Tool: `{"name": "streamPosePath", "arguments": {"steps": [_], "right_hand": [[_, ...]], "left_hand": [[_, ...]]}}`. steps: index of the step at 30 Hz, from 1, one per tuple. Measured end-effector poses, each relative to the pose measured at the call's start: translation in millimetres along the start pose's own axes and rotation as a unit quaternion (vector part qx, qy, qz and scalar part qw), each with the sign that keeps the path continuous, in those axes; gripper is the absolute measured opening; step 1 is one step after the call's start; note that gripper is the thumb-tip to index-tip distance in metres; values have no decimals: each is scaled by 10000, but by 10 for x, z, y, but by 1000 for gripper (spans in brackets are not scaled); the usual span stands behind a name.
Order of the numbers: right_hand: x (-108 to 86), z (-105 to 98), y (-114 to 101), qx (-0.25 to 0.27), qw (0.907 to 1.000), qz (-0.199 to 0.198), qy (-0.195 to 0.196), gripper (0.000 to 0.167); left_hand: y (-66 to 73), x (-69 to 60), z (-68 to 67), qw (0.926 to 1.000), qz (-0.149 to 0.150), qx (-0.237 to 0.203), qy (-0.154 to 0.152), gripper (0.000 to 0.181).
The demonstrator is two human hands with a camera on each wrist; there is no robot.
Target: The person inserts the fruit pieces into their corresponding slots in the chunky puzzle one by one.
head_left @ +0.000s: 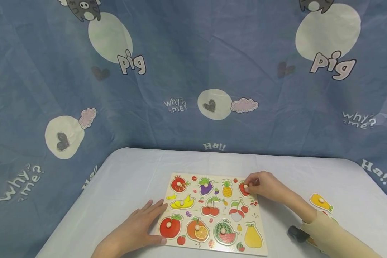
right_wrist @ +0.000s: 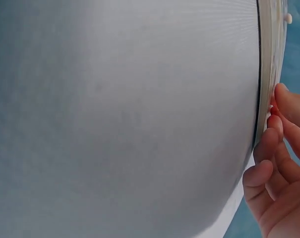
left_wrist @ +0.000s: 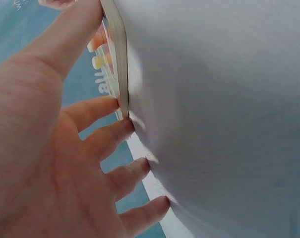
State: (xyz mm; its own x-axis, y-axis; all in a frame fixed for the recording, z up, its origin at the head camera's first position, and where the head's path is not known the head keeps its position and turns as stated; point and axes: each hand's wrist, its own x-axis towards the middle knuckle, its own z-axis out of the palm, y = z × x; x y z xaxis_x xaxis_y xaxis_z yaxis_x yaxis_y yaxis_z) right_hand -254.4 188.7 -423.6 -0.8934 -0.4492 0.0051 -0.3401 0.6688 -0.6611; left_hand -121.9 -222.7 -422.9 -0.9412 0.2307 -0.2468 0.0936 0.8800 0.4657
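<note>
A wooden fruit puzzle board [head_left: 193, 200] lies on the white table. At its upper right corner my right hand [head_left: 267, 185] pinches the knob of a strawberry piece [head_left: 242, 189] with thumb and fingertips. Whether that piece sits fully in its recess cannot be told. My left hand [head_left: 133, 227] is spread at the board's left side, its thumb and fingers touching the edge [left_wrist: 122, 64]. Knobs stand on the apple [head_left: 170, 228], orange [head_left: 197, 230], watermelon [head_left: 224, 233], grapes [head_left: 206, 187] and bananas [head_left: 182, 202]. The pear [head_left: 253, 235] and pineapple [head_left: 227, 189] pictures show no knob.
Right of the board lies a yellow piece [head_left: 320, 201] with a knob. Other pieces beside it are partly hidden by the right sleeve [head_left: 337, 233]. A black wrist device [head_left: 297, 233] is on the right arm. Patterned blue cloth [head_left: 187, 136] hangs behind the table [head_left: 142, 168].
</note>
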Motion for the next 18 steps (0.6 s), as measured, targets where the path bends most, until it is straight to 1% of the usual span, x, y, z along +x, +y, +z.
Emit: {"name": "streamPosePath", "arguments": {"steps": [6,11,18], "right_hand": [[-37,-43,-1,-187,9996,-176,77,15],[-103,-90,-38,-204,9994,-262,126,18],[-185,-159,-27,-216,9983,-402,364,17]], "left_hand": [[6,-5,-5,9999,-150,-54,-31,98],[5,-8,-12,9998,-134,-134,-37,98],[16,-9,-16,9998,-122,-119,-34,97]]}}
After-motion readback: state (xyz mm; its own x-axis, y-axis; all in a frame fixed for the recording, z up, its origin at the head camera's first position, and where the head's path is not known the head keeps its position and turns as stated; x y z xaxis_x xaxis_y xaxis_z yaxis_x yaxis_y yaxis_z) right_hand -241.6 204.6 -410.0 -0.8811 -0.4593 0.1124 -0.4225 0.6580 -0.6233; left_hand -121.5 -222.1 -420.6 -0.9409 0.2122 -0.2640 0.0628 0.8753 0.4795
